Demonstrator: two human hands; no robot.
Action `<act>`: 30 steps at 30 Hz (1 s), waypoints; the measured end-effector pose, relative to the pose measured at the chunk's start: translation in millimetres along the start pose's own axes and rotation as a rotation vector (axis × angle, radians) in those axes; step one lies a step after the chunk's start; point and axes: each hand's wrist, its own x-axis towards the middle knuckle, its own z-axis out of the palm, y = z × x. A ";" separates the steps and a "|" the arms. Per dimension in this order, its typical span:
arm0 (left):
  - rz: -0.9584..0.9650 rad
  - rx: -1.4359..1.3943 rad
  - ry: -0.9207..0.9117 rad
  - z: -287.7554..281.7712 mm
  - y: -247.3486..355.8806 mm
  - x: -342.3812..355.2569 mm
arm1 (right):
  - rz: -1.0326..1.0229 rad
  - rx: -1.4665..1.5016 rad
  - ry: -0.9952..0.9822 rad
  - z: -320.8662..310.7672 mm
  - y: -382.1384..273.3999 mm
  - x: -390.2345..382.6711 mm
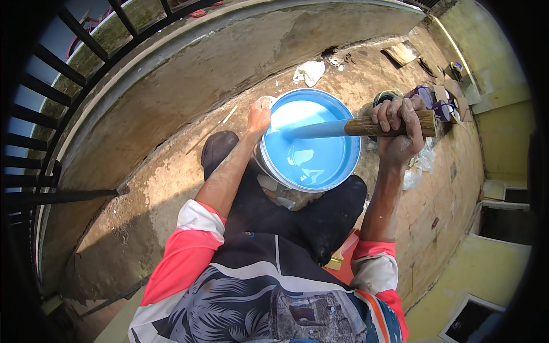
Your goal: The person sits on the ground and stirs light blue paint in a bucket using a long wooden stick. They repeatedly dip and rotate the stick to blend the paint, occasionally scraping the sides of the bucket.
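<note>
Patterned shirt cloth [234,303] with pink-and-white sleeves fills the lower edge, above dark-clad legs [280,217] spread either side of a bucket [277,174]. The bucket stands upright on the floor [154,228] between the knees, holding glossy blue liquid [291,163]. Closed around the bare wooden end of a stick [360,126], the right hand [400,123] holds it slanting over the rim; its blue-coated end dips into the liquid. The left hand [260,115] is curled against the bucket's left rim, its fingertips hard to see.

Rough, stained floor shows sunlight around the bucket and shadow at lower left; faint seams cross it on the right. A low, weathered wall [171,80] curves along the left, topped by black railing [83,35]. Yellowish walls [446,280] with dark openings bound the right. Beyond the bucket lies a crumpled white scrap [309,73]; purple tins [423,94] stand behind the right hand, with clear plastic [423,159] nearby.
</note>
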 end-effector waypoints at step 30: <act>-0.054 0.005 0.000 -1.1 9.9 -0.8 | 0.159 0.001 0.189 -30.3 5.3 -3.7</act>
